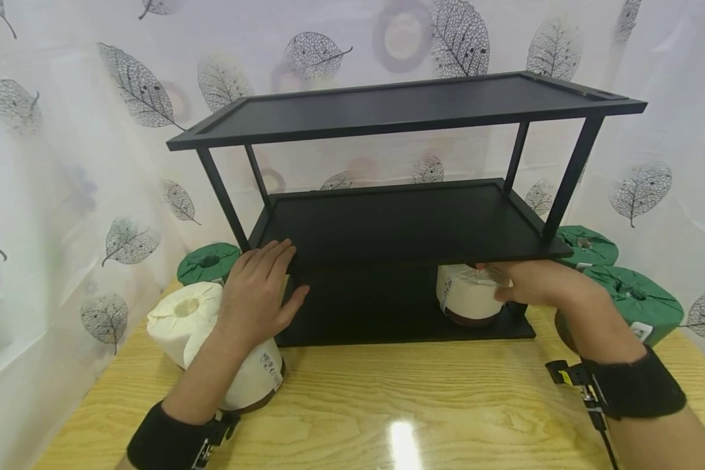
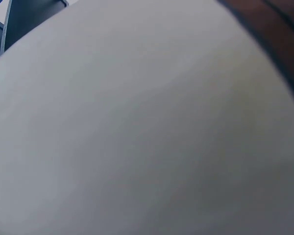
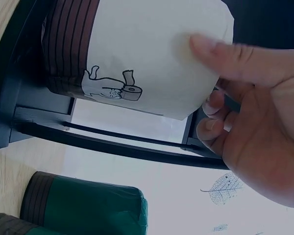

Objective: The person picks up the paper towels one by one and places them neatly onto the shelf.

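My right hand (image 1: 537, 285) grips a cream paper-wrapped toilet roll (image 1: 470, 297) inside the bottom level of a black shelf rack (image 1: 388, 222). In the right wrist view, the thumb presses the side of this roll (image 3: 152, 44), which has a brown striped base and a line drawing. My left hand (image 1: 258, 287) lies over the front left corner of the middle shelf with its fingers fairly straight; contact is hard to tell. Beneath the left forearm stands another cream roll (image 1: 252, 378), partly hidden. Its pale wrapper (image 2: 137, 117) fills the left wrist view.
Further left are a cream roll (image 1: 173, 320) and a green-wrapped roll (image 1: 208, 261). Green rolls (image 1: 634, 300) stand right of the rack, beside my right forearm. All rest on a wooden table (image 1: 341, 411). A leaf-patterned curtain (image 1: 352, 52) hangs behind.
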Action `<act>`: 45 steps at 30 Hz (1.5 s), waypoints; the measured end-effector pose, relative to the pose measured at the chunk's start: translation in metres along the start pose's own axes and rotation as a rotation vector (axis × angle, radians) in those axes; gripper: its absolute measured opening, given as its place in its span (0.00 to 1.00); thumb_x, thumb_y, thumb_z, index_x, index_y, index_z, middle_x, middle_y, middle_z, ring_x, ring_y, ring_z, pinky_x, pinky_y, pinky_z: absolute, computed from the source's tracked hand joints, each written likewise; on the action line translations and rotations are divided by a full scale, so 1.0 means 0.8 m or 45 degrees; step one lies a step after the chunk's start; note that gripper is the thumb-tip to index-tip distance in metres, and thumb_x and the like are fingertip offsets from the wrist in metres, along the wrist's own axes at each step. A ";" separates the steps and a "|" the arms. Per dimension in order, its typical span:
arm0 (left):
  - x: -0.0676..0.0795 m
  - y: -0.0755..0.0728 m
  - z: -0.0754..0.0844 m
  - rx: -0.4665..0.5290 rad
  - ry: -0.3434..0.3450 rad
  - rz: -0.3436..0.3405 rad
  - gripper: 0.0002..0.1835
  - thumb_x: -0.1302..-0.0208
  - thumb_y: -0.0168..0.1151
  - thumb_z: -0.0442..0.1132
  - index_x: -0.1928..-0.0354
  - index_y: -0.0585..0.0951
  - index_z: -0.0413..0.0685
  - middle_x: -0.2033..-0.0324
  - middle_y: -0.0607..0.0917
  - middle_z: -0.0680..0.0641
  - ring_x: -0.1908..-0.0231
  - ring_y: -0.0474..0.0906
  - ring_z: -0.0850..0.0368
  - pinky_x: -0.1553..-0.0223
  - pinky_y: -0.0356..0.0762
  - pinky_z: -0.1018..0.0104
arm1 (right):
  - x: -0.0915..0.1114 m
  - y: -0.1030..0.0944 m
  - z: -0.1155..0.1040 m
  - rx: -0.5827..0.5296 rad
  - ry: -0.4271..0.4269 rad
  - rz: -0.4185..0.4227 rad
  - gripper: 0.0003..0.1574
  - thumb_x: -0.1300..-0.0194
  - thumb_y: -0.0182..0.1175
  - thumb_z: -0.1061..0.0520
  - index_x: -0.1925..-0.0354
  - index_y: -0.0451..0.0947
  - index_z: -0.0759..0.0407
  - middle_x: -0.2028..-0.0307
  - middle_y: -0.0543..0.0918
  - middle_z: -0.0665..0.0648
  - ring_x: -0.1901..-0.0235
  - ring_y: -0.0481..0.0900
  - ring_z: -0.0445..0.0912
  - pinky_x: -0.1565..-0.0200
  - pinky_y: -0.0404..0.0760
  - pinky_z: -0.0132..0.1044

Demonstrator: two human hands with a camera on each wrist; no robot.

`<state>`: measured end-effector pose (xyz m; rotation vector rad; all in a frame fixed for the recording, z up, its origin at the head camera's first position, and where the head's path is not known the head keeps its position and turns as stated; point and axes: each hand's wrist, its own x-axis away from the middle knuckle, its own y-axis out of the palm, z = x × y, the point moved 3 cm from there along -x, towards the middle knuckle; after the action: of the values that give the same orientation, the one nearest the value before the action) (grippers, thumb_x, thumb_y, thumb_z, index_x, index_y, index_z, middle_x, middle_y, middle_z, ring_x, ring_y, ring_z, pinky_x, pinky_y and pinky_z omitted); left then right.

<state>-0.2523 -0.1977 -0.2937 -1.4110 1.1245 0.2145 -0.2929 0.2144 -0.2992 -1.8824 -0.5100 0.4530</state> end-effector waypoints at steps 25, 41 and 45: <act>-0.001 -0.001 0.001 0.002 -0.002 0.003 0.34 0.43 0.69 0.51 0.40 0.77 0.35 0.42 0.81 0.36 0.41 0.78 0.39 0.40 0.74 0.44 | -0.006 0.004 -0.004 -0.030 -0.012 0.031 0.47 0.44 0.73 0.64 0.31 0.62 0.66 0.43 0.77 0.66 0.42 0.77 0.61 0.42 0.76 0.58; 0.001 0.000 0.001 0.001 -0.002 0.012 0.34 0.42 0.68 0.52 0.40 0.77 0.35 0.42 0.82 0.36 0.41 0.78 0.40 0.40 0.74 0.44 | -0.008 0.007 0.000 -0.008 0.014 -0.049 0.60 0.43 0.74 0.55 0.24 0.51 0.66 0.29 0.62 0.70 0.33 0.68 0.66 0.38 0.71 0.63; 0.001 0.000 0.000 0.002 0.003 0.025 0.34 0.42 0.68 0.52 0.40 0.77 0.35 0.42 0.82 0.37 0.41 0.78 0.40 0.40 0.75 0.45 | -0.004 0.002 0.001 -0.013 0.050 -0.036 0.61 0.46 0.76 0.56 0.24 0.53 0.62 0.29 0.62 0.69 0.32 0.65 0.67 0.37 0.69 0.65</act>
<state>-0.2517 -0.1978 -0.2944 -1.3998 1.1404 0.2255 -0.2960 0.2128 -0.3008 -1.8884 -0.5126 0.3946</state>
